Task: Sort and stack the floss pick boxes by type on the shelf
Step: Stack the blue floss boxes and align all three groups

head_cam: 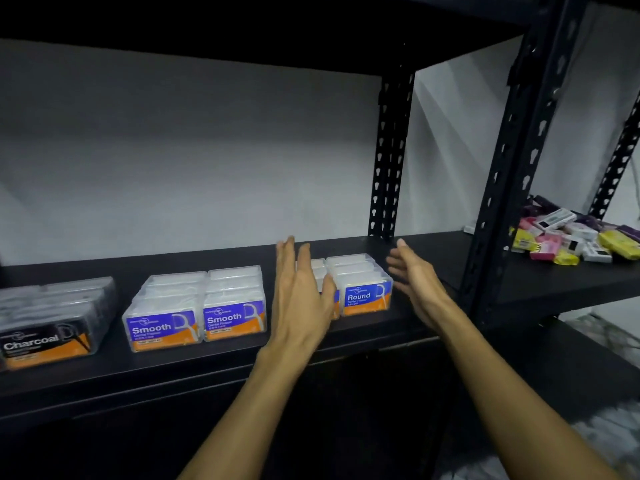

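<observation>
Nearest the camera, at the bottom of the frame, two bare forearms rose toward the middle of the picture, and both ended in flat, spread hands that gripped nothing. Just beyond them ran the front lip of the black shelf (346, 337), on which all the sorted stock stood in one row. Right of centre sat the Round floss pick boxes (363, 285), clear cases ranked front to back so that the group's long axis ran away from the viewer toward the wall. The left hand (301, 299) stood upright before the group's left column, hiding that column's label, palm turned right; whether it touched the plastic could not be told. The right hand (415, 282) hovered just beside the group's right edge, palm turned left, with a slim gap showing. So the group lay between the two palms, both hands about equally near, and a squeeze inward to square the rows seemed the likely next step.

Left of centre stood the Smooth floss pick boxes (197, 306), two columns side by side, apart from the Round set. At the far left edge sat the dark Charcoal floss pick boxes (52, 323). Farther off, at the right edge past the slotted black upright (519, 168), a loose heap of small coloured packets (571, 240) lay on the neighbouring shelf. Behind everything stood a pale wall (190, 150).
</observation>
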{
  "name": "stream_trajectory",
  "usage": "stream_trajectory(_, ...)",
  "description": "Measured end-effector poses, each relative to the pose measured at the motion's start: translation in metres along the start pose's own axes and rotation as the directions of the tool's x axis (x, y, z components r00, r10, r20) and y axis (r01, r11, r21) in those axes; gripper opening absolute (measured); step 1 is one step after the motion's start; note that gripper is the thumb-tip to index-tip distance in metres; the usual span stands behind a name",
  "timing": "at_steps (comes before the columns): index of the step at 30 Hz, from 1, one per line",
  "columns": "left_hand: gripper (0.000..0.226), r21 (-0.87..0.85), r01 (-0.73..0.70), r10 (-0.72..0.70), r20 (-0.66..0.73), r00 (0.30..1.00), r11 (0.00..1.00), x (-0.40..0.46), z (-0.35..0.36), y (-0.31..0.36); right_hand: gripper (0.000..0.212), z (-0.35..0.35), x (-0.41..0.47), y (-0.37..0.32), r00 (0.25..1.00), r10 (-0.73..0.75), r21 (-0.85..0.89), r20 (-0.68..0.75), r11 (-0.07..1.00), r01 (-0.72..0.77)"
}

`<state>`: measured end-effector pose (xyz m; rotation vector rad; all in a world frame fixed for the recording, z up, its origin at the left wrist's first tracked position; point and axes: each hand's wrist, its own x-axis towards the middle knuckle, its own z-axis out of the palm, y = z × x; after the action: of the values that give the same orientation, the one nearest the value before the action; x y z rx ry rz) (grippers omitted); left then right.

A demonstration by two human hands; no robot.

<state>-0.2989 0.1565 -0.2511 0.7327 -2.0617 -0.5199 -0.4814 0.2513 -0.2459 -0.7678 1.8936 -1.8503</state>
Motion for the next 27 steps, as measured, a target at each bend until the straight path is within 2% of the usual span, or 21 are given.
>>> stream_trajectory(2, 0.073, 0.028, 0.069, -0.068, -0.035, 0.997, 0.997, 0.008, 0.002, 0.0, 0.072, 0.007, 0.011, 0.005, 0.997, 0.033, 0.103, 0.072, 0.994, -0.041)
stream_trajectory(4, 0.083, 0.053, 0.139, -0.136, -0.055, 0.989, 0.989, 0.014, 0.004, -0.002, 0.074, 0.012, 0.017, 0.006, 0.99, 0.05, 0.126, 0.135, 0.99, -0.067)
stream_trajectory(9, 0.094, -0.041, 0.356, -0.358, -0.045, 0.933, 0.934, 0.011, 0.01, 0.007, 0.059, 0.016, 0.019, 0.006, 0.975, 0.072, 0.199, 0.211, 0.973, -0.115)
stream_trajectory(11, 0.09, -0.11, 0.412, -0.42, -0.063, 0.905, 0.905, 0.01, 0.013, 0.012, 0.045, 0.015, 0.017, 0.004, 0.97, 0.067, 0.193, 0.232, 0.975, -0.113)
stream_trajectory(16, 0.064, -0.242, 0.422, -0.443, -0.036, 0.896, 0.873, 0.015, 0.023, 0.002, 0.045, 0.007, 0.011, -0.002, 0.976, 0.065, 0.164, 0.207, 0.981, -0.101)
stream_trajectory(18, 0.055, -0.359, 0.43, -0.463, -0.005, 0.887, 0.828, 0.017, 0.027, -0.001, 0.044, 0.003, 0.008, -0.003, 0.975, 0.057, 0.14, 0.213, 0.986, -0.089)
stream_trajectory(20, 0.05, -0.526, 0.445, -0.505, 0.035, 0.863, 0.725, 0.02, 0.029, -0.006, 0.045, 0.0, 0.007, -0.003, 0.975, 0.051, 0.136, 0.215, 0.987, -0.082)
stream_trajectory(21, 0.051, -0.61, 0.464, -0.536, 0.075, 0.841, 0.642, 0.021, 0.029, -0.007, 0.045, -0.001, 0.007, -0.004, 0.976, 0.051, 0.134, 0.214, 0.988, -0.081)
stream_trajectory(23, 0.058, -0.701, 0.506, -0.57, 0.171, 0.804, 0.503, 0.025, 0.028, -0.01, 0.045, -0.001, 0.005, -0.004, 0.976, 0.048, 0.126, 0.212, 0.989, -0.077)
stream_trajectory(24, 0.062, -0.697, 0.528, -0.567, 0.209, 0.797, 0.485, 0.026, 0.026, -0.01, 0.045, -0.002, 0.004, -0.004, 0.976, 0.048, 0.12, 0.212, 0.99, -0.075)
stream_trajectory(27, 0.054, -0.603, 0.557, -0.534, 0.244, 0.81, 0.57, 0.027, 0.023, -0.007, 0.044, -0.001, 0.0, -0.005, 0.975, 0.039, 0.108, 0.217, 0.992, -0.064)
